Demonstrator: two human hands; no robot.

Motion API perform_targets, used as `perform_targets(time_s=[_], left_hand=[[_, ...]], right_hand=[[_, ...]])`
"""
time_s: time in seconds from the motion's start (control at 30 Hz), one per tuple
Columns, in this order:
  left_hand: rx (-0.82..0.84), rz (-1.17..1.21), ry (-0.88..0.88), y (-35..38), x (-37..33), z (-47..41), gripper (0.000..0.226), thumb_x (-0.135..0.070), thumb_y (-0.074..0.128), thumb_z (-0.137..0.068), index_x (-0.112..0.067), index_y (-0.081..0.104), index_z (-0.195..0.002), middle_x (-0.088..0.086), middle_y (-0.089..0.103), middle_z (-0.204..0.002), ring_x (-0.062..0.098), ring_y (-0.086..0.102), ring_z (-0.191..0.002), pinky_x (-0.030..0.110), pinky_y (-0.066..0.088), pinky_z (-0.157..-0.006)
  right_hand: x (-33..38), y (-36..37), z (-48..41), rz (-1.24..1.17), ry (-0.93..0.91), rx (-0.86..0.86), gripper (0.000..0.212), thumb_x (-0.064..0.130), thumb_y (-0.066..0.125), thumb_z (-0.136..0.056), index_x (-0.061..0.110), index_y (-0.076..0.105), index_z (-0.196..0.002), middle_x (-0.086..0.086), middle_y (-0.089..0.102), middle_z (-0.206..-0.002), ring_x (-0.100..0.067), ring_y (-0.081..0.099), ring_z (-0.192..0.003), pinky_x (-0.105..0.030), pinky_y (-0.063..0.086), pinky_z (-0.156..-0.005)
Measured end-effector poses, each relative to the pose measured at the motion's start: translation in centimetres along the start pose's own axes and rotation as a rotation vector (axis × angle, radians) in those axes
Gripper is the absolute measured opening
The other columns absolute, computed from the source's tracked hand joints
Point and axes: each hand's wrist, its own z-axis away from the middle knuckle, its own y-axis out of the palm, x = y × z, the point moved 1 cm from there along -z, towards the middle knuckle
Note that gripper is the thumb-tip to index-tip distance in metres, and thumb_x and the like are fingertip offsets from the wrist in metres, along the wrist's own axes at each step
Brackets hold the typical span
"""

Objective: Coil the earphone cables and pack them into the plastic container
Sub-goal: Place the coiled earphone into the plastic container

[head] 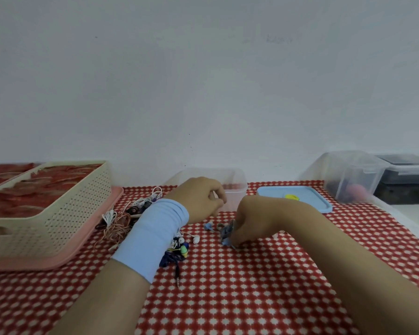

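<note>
A clear plastic container [237, 187] stands at the back of the table, just behind my hands. My right hand [259, 221] is shut on a coiled blue-grey earphone cable [226, 232], pressing it near the cloth. One blue earbud [208, 226] of it lies to the left. My left hand [198, 199], with a light blue wrist sleeve, hovers in front of the container with fingers curled; whether it holds anything is hidden. A tangle of earphones [121, 221] in white, brown and dark colours lies left of my left forearm, with more [179, 250] beneath it.
A cream perforated basket [65, 221] on a pink tray [34, 264] fills the left side. A blue lid [298, 199] with a yellow item lies to the right, beside a clear bin [353, 177] and a dark box [406, 170]. A red patterned cloth [252, 286] covers the table.
</note>
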Motion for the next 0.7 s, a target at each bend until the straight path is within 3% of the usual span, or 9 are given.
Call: perform_targets(time_s=[0.07, 0.17, 0.3, 0.4, 0.53, 0.63, 0.7], left_hand=[[0.002, 0.028, -0.013, -0.3, 0.0, 0.0, 0.011, -0.024, 0.055, -0.095, -0.030, 0.064, -0.093, -0.011, 0.073, -0.071, -0.001, 0.061, -0.054, 0.023, 0.046, -0.063], [0.033, 0.046, -0.020, -0.7, 0.0, 0.3, 0.010, -0.020, 0.055, -0.094, -0.026, 0.062, -0.092, -0.009, 0.073, -0.071, 0.009, 0.063, -0.054, 0.024, 0.046, -0.060], [0.023, 0.106, 0.008, -0.7, 0.1, 0.3, 0.013, -0.019, 0.059, -0.090, -0.029, 0.066, -0.087, -0.009, 0.072, -0.080, 0.007, 0.065, -0.071, 0.027, 0.051, -0.074], [-0.017, 0.249, 0.079, -0.5, -0.1, 0.1, 0.015, -0.019, 0.063, -0.090, -0.029, 0.071, -0.085, -0.013, 0.071, -0.080, 0.004, 0.066, -0.077, 0.028, 0.054, -0.083], [-0.038, 0.463, 0.119, -0.1, -0.4, 0.1, 0.007, -0.031, 0.070, -0.087, -0.026, 0.073, -0.091, -0.006, 0.074, -0.085, 0.008, 0.070, -0.081, 0.026, 0.055, -0.074], [-0.064, 0.547, 0.088, 0.2, -0.5, 0.0, 0.015, -0.018, 0.078, -0.082, -0.022, 0.072, -0.095, 0.003, 0.076, -0.085, 0.017, 0.073, -0.079, 0.025, 0.057, -0.069], [-0.093, 0.561, 0.056, 0.4, -0.5, 0.1, 0.014, -0.017, 0.077, -0.083, -0.019, 0.074, -0.096, 0.002, 0.076, -0.081, 0.014, 0.073, -0.075, 0.022, 0.055, -0.065]], right_hand=[[0.3, 0.2, -0.1, -0.013, 0.009, 0.008, 0.048, 0.058, 0.073, -0.081, 0.014, 0.079, -0.098, -0.004, 0.077, -0.096, -0.018, 0.070, -0.083, -0.035, 0.060, -0.081], [0.6, 0.6, -0.3, 0.034, -0.034, -0.002, 0.043, 0.055, 0.080, -0.077, 0.019, 0.080, -0.101, 0.004, 0.076, -0.097, -0.015, 0.069, -0.089, -0.039, 0.059, -0.088], [0.0, -0.7, 0.6, -0.064, -0.102, -0.015, 0.015, 0.044, 0.073, -0.088, 0.031, 0.074, -0.081, 0.016, 0.070, -0.081, -0.005, 0.063, -0.075, -0.024, 0.053, -0.073], [-1.0, -2.4, 1.4, -0.267, -0.160, -0.118, 0.013, 0.041, 0.074, -0.089, 0.033, 0.075, -0.079, 0.013, 0.068, -0.069, -0.005, 0.055, -0.059, -0.021, 0.045, -0.062], [-2.0, -3.6, 2.0, -0.466, -0.190, -0.213, 0.012, 0.028, 0.072, -0.093, 0.022, 0.079, -0.086, 0.010, 0.062, -0.055, -0.001, 0.048, -0.046, -0.013, 0.040, -0.051], [-2.5, -3.6, 2.0, -0.542, -0.170, -0.240, 0.017, 0.028, 0.072, -0.094, 0.013, 0.080, -0.091, 0.010, 0.060, -0.051, -0.001, 0.045, -0.042, -0.013, 0.037, -0.046], [-2.9, -3.7, 1.8, -0.541, -0.151, -0.268, 0.019, 0.031, 0.072, -0.093, 0.014, 0.080, -0.094, 0.011, 0.062, -0.052, -0.001, 0.045, -0.043, -0.013, 0.038, -0.048]])
